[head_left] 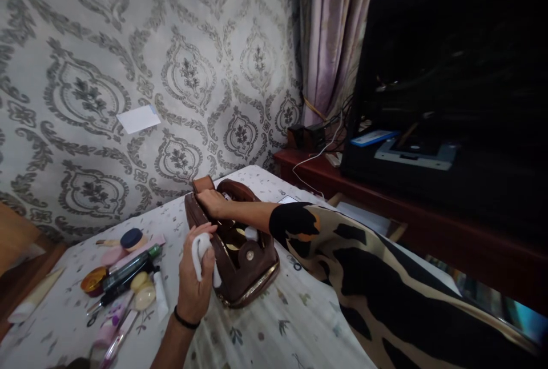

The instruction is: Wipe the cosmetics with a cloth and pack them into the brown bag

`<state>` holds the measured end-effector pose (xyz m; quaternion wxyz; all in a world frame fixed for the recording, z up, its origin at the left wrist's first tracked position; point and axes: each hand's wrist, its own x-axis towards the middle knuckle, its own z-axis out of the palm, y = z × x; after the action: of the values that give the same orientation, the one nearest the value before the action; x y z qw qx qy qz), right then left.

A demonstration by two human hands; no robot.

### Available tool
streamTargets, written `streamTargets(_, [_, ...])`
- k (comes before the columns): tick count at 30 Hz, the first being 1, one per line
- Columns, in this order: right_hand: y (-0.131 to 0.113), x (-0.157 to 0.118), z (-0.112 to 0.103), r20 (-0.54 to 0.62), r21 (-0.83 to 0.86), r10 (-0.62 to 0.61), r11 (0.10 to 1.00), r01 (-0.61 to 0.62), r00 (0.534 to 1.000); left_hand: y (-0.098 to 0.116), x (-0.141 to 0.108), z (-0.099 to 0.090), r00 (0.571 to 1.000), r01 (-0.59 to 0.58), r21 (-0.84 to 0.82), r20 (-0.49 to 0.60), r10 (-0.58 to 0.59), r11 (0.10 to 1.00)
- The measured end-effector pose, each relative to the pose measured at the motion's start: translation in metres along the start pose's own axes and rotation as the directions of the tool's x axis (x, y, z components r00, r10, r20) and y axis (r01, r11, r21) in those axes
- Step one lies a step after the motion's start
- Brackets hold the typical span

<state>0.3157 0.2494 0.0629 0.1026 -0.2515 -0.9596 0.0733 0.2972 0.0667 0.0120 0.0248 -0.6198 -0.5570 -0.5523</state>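
Note:
A brown leather-look cosmetic bag (257, 266) lies unzipped on the bed-like surface, with a white-capped item (251, 234) and other partly hidden things inside. My right hand (213, 203) is closed over the bag's far left rim, beside its tan strap tab (202, 184); the fingertips are hidden. Wrapped in the fingers of my left hand (194, 277) is a folded white cloth (201, 252), possibly a tissue. This hand is at the bag's near left side, overlapping its edge in view.
To the left lie cosmetics: a dark-lidded jar (132, 239), an amber jar (94, 281), a green-capped bottle (128, 271), a white tube (160, 295) and several others. Patterned wallpaper rises behind. A television (445, 83) stands on a red-brown cabinet (308, 172) at right, with a white cable (314, 157).

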Motion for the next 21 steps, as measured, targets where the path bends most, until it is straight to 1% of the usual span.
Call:
streamTargets(6, [0.0005, -0.0030, -0.0009, 0.003, -0.007, 0.012, 1.000, -0.012, 1.000, -0.0012, -0.0004, -0.0012, 0.999, -0.033, 0.024, 0.008, 0.033, 0.999])
streamTargets(14, [0.0001, 0.0025, 0.0003, 0.036, -0.014, 0.049, 0.999, -0.049, 0.998, -0.0020, -0.0004, -0.0004, 0.999, -0.027, 0.023, 0.018, 0.026, 0.999])
streamTargets(21, [0.0029, 0.0048, 0.0003, 0.052, -0.041, 0.022, 0.999, -0.020, 0.998, -0.0007, 0.0009, -0.0005, 1.000, -0.029, 0.018, 0.008, 0.029, 0.999])
